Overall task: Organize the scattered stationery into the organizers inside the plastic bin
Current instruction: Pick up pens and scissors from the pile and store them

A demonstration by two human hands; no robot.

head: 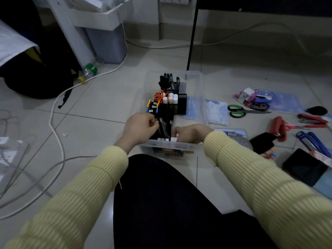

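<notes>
A clear plastic bin (201, 97) stands on the floor in front of me. Black mesh organizers (182, 105) inside it hold dark pens, orange scissors (159, 96), white tubes (170, 98) and binder clips (152, 106). My left hand (141, 125) is over the bin's near left part and pinches a thin dark item (162, 126) standing in the near organizer. My right hand (192, 133) reaches into the near right corner, fingers curled down by small white and pink pieces (173, 139); what it holds is hidden.
Scattered to the right lie green-handled scissors (237, 110), blue notebooks (216, 112), red staplers (279, 127), blue cutters (314, 142), a black pouch (304, 166) and a tape roll (241, 140). White cables (53, 112), a bottle (89, 70) and a black table leg (192, 36) lie behind and to the left.
</notes>
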